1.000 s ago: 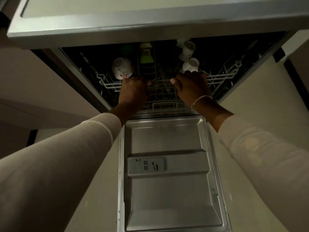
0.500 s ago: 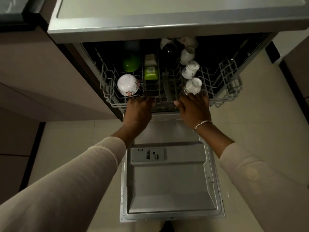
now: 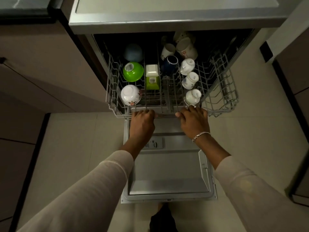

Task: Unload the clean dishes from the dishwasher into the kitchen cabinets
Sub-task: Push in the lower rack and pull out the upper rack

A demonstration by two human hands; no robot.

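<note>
The upper wire rack (image 3: 222,97) of the dishwasher stands pulled out over the open door (image 3: 168,173). My left hand (image 3: 142,123) and my right hand (image 3: 194,122) both grip the rack's front rail, fingers curled over it. On the left of the rack lie a white flowered bowl (image 3: 130,95), a green bowl (image 3: 133,72) and a blue bowl (image 3: 133,52). A green and white container (image 3: 152,77) sits in the middle. On the right are several white cups (image 3: 193,97) and a dark blue mug (image 3: 170,62).
The countertop edge (image 3: 167,20) overhangs the dishwasher. Beige cabinet fronts (image 3: 41,64) stand to the left and more cabinets (image 3: 297,72) to the right. Pale floor tiles (image 3: 80,139) lie on both sides of the door.
Both hands have drawn the rack out toward me, from inside the dishwasher to well over the door. More dishes have come into sight.
</note>
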